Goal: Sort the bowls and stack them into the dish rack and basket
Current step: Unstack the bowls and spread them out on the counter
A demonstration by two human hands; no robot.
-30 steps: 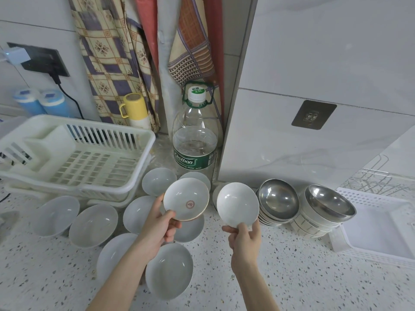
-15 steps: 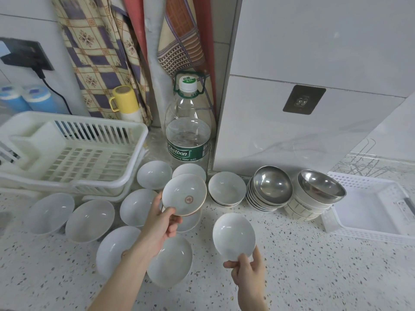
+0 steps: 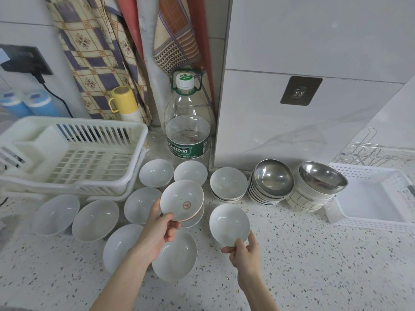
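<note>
My left hand (image 3: pixel 162 230) holds a small white dish with a red mark (image 3: pixel 182 200) by its near rim, tilted up over the counter. My right hand (image 3: pixel 243 251) grips the near edge of a plain white bowl (image 3: pixel 229 224), tilted toward me. Several white bowls (image 3: pixel 95 219) lie spread on the speckled counter below and left of my hands. Two stacks of steel bowls (image 3: pixel 272 178) stand at the right. The white dish rack (image 3: pixel 125 131) sits at the left and the white basket (image 3: pixel 402 224) at the far right.
A large water bottle (image 3: pixel 187 131) stands against the wall behind the bowls. A yellow mug (image 3: pixel 123 99), hanging cloths and a plugged-in cable are at the back left. A wire rack (image 3: pixel 368 151) lies behind the basket.
My right hand has brought the plain bowl down and toward me, away from the steel bowls. A stacked white bowl behind it is now in view. My left hand has hardly moved.
</note>
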